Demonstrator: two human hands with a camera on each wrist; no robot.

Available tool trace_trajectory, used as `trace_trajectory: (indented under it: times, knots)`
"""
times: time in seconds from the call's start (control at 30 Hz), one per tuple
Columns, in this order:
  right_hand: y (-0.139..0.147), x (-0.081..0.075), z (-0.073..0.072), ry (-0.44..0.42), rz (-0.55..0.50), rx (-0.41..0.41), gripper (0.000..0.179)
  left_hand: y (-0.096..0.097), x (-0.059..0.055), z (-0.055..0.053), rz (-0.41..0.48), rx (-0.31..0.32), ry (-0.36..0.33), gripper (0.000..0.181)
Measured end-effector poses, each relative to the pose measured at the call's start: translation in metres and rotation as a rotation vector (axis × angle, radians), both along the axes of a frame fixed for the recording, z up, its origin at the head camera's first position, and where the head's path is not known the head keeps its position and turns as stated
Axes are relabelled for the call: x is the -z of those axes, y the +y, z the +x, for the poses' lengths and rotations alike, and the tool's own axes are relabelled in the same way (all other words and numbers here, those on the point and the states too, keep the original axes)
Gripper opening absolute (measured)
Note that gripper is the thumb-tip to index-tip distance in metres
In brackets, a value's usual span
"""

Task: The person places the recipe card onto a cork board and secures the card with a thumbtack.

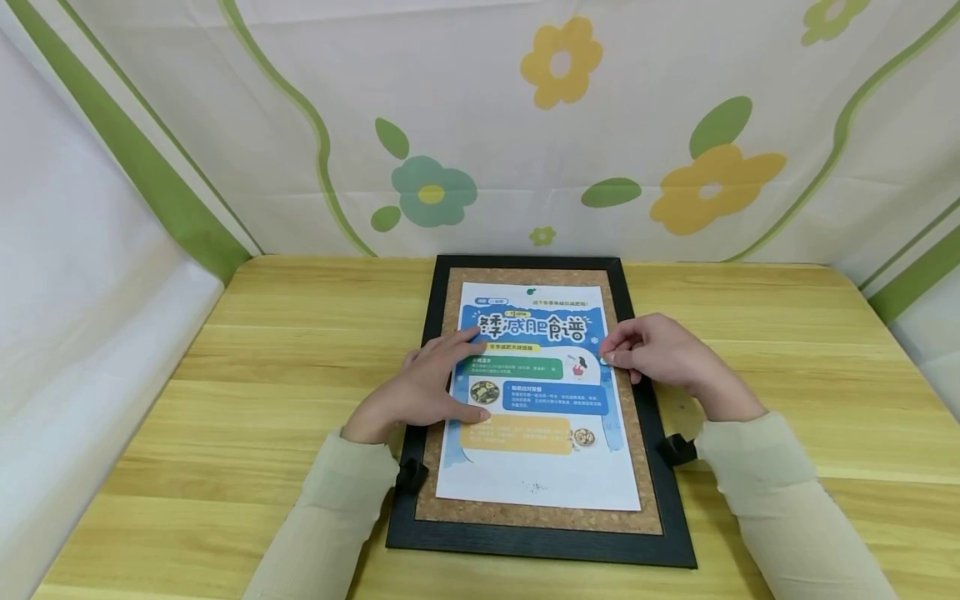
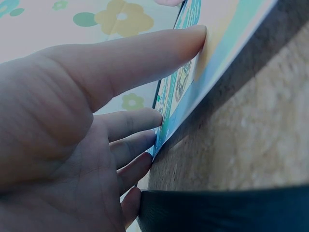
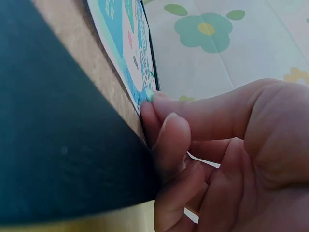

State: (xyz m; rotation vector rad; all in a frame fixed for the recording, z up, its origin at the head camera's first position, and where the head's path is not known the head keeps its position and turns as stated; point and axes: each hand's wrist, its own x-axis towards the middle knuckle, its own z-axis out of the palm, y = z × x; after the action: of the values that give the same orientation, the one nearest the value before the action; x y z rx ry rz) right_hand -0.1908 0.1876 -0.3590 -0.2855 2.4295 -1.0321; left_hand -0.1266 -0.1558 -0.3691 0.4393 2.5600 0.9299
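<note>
Cork board (image 1: pixel 525 514): bordered by a black frame (image 1: pixel 540 543); a printed sheet (image 1: pixel 536 358) is carried on it, with cork left showing all round.
Green tack (image 1: pixel 531 292): seen at the cork board's top, on the sheet's upper edge.
Left hand (image 1: pixel 423 383): spread over the cork board's left side; thumb and fingers are held apart, tips set on the sheet, nothing gripped.
Right hand (image 1: pixel 660 354): placed at the cork board's right side; a pale-green tack (image 3: pixel 149 95) is pinched by thumb and finger at the sheet's edge — whether the cork is pierced cannot be told.
Sheet's swing: the paper could be turned about the green tack, were the left hand lifted too soon.
Sheet's edge: could be torn, were the pale-green tack driven too near it; the tack could be tipped by a slanted push.
Lower corners: held by neither hand at the cork board's bottom — could be creased by a brushing sleeve (image 1: pixel 322 508).
</note>
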Motion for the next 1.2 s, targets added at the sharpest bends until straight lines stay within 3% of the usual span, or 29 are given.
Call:
trace_trajectory:
  times: [0.63,1.2]
  knots:
    - [-0.0068,-0.0014,0.0003,-0.004,0.067,0.042,0.019,0.0001,-0.0005,0.0007,-0.004,-0.005,0.006,0.094]
    - [-0.0087,-0.0054,0.001,0.043,0.14,0.003,0.022,0.0,0.0008,0.0001,-0.002,0.0,0.003,0.094]
